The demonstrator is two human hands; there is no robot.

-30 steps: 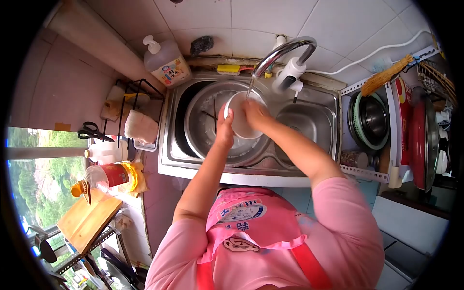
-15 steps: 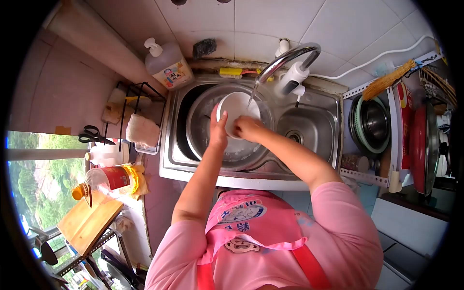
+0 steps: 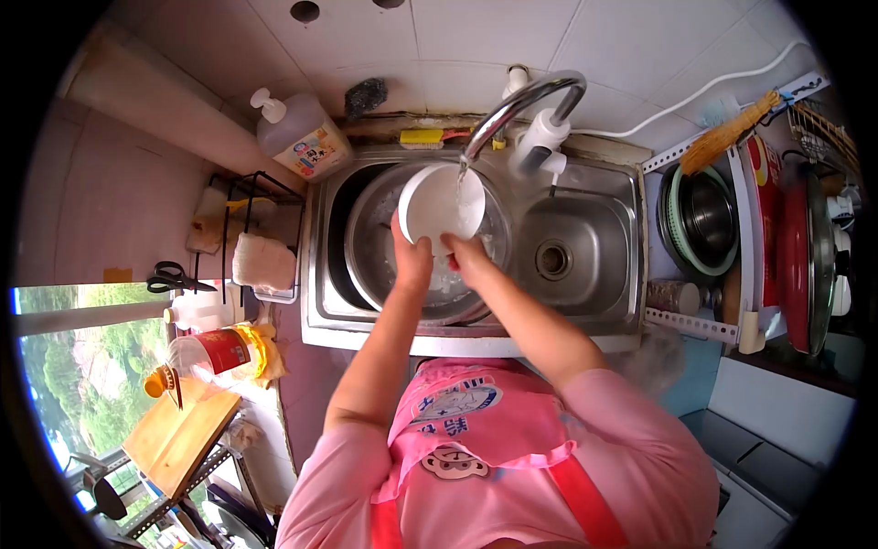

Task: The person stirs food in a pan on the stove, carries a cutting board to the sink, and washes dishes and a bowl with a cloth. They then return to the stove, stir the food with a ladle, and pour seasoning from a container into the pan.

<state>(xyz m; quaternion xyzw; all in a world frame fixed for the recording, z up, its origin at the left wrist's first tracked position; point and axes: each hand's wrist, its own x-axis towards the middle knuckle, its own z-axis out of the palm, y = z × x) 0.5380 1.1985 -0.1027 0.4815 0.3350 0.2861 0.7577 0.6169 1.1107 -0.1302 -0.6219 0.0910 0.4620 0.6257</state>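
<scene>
A white bowl [image 3: 425, 206] is held under the running faucet [image 3: 521, 105], its open side facing up and water falling into it. My left hand [image 3: 412, 256] grips its lower left rim, with the thumb on the near edge. On the near right rim, my right hand [image 3: 466, 256] closes with its thumb on the edge; its other fingers are partly hidden. Beneath both hands sits a large metal basin [image 3: 359, 265] with water in it, standing in the left bowl of the steel sink [image 3: 590, 302].
Behind the sink stand a pump soap bottle [image 3: 302, 137] and a yellow brush [image 3: 422, 137]. At left are a black wire rack [image 3: 265, 178], scissors [image 3: 174, 277], an oil bottle [image 3: 206, 355] and a cutting board [image 3: 178, 439]. Stacked bowls [image 3: 709, 224] fill the right shelf.
My right hand has moved from inside the bowl to its near right rim. More of the bowl's inside now faces the water stream. The camera view has shifted slightly.
</scene>
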